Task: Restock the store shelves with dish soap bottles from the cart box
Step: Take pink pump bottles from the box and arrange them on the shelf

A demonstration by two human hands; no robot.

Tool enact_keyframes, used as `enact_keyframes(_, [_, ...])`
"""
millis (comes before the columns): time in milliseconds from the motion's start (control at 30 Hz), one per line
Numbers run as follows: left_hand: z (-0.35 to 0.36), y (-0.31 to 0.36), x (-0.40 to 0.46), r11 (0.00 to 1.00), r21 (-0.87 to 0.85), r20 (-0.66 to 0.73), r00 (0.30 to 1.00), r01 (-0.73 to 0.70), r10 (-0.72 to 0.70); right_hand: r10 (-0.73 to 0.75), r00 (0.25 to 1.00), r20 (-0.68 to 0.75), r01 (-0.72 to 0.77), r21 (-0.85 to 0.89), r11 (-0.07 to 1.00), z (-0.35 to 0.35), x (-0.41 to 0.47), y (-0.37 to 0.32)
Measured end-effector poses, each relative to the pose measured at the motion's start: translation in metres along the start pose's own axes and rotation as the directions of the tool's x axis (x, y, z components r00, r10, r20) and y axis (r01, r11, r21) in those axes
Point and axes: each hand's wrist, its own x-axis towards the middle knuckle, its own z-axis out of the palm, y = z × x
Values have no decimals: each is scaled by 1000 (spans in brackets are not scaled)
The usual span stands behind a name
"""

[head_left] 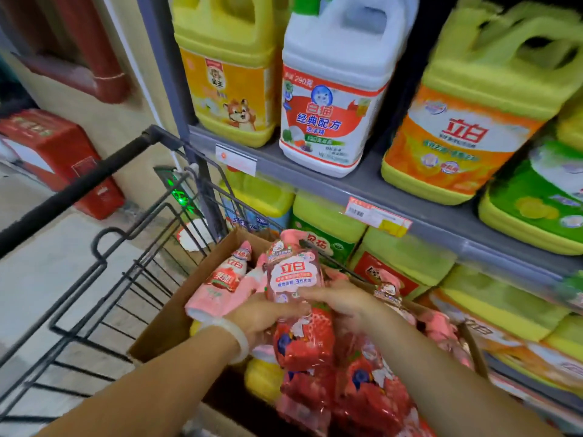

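Note:
A pink and red strawberry-print dish soap bottle [298,298] stands tilted above the cardboard box [164,326] in the black wire cart [104,257]. My left hand [262,316] grips its left side at the middle. My right hand [340,302] holds its right side. More pink and red bottles [227,275] lie in the box, several under my arms at the lower centre. A white bangle is on my left wrist.
Grey store shelves [362,184] on the right hold large yellow, white and green detergent jugs [331,89] with price tags on the edges. A red box [60,152] sits by the wall at the left. Pale floor shows beside the cart.

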Motion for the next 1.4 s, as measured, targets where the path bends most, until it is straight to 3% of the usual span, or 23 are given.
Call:
enact_keyframes(200, [-21,23,-42,963,127,67,971,-236,229,-232,972,-47,236,181,955,25,-87,-21])
enact_keyframes(300, [-17,37,-60,929,169,134,941,-330,309,-317,932,-176,350,212,912,26,-126,-22])
enact_keyframes(600, [84,49,-131,786,248,390,801,-566,454,-458,768,-448,604,269,750,-22,-247,24])
enact_keyframes(867, [254,13,-198,698,227,631,649,-679,425,-437,569,-696,738,197,646,-104,-395,126])
enact_keyframes(1133, [483,-79,-282,584,136,837,408,-800,365,-350,373,-859,757,64,650,-214,-573,281])
enact_keyframes(1400, [669,-128,-345,516,56,927,236,-855,290,-283,218,-934,766,-16,643,-309,-700,379])
